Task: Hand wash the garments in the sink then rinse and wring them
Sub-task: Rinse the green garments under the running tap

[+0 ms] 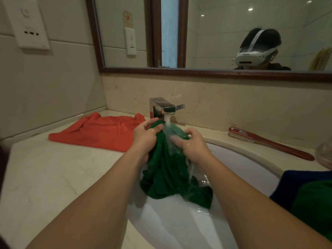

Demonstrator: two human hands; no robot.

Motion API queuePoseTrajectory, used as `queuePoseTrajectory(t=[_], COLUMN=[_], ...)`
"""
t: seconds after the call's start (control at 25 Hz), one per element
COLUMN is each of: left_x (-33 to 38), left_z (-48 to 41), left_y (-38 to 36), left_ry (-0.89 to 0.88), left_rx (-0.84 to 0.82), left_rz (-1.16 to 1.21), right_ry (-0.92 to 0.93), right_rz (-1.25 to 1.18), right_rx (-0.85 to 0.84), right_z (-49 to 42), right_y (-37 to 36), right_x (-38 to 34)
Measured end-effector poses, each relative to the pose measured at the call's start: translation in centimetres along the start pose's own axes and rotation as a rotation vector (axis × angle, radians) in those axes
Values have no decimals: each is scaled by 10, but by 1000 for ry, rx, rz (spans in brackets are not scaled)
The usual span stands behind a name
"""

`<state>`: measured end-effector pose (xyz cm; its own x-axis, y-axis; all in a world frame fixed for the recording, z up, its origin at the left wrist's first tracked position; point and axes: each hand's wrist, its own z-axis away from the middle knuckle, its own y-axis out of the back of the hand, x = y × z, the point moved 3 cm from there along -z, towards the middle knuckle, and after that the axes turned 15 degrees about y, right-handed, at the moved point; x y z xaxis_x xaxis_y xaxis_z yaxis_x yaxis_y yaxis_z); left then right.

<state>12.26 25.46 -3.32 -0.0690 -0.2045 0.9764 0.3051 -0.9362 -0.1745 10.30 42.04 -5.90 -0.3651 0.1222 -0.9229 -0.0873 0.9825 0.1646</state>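
Left fingers [156, 127] are curled tight round the bunched top of the green garment [165, 171], and the left hand [145, 134] holds it up right under the spout. The right hand [193, 145] is on the other side of the bunch: thumb hooked over the cloth, fingers lying across it in the stream of water [168, 124]. They are blurred by the flow, but it reads as a pinch on the fabric.

So both hands are on the green garment, its top at the tap [162, 107] and its long tail hanging into the sink [179, 229], where the hem sits in shallow water. This looks like the rinse.

To do it well, work the cloth between the two hands so the water reaches inside the folds, not just the outer skin of the bunch. Feed fresh sections up under the stream, including that heavy hem. Hold the garment low over the basin so the run-off lands inside rather than on the surface [45, 177]. Wring only when the water runs clear.

An orange garment [97, 132] lies flat on the surface toward its back left corner. A red brush [269, 143] lies by the back edge, right of the tap.
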Motion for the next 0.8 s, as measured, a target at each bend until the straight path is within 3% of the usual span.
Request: queuePoseTrajectory(t=[0.12,0.2,0.44,0.6,0.8], left_x=[-2,-8,-10,-12,-10], left_z=[4,6,9,8,2], left_y=[-3,-8,-13,-14,-7], left_ry=[-119,-101,-79,-33,9], left_rx=[8,-41,-211,-220,-40], left_rz=[-263,-339,-248,-213,-190], right_ry=[102,171,189,180,185], right_rz=[-1,17,-173,-229,94], right_rx=[130,142,125,163,41], right_z=[-2,-3,-7,-11,-7], right_y=[3,6,-3,-10,-14], right_x=[-10,-18,-19,-19,-11])
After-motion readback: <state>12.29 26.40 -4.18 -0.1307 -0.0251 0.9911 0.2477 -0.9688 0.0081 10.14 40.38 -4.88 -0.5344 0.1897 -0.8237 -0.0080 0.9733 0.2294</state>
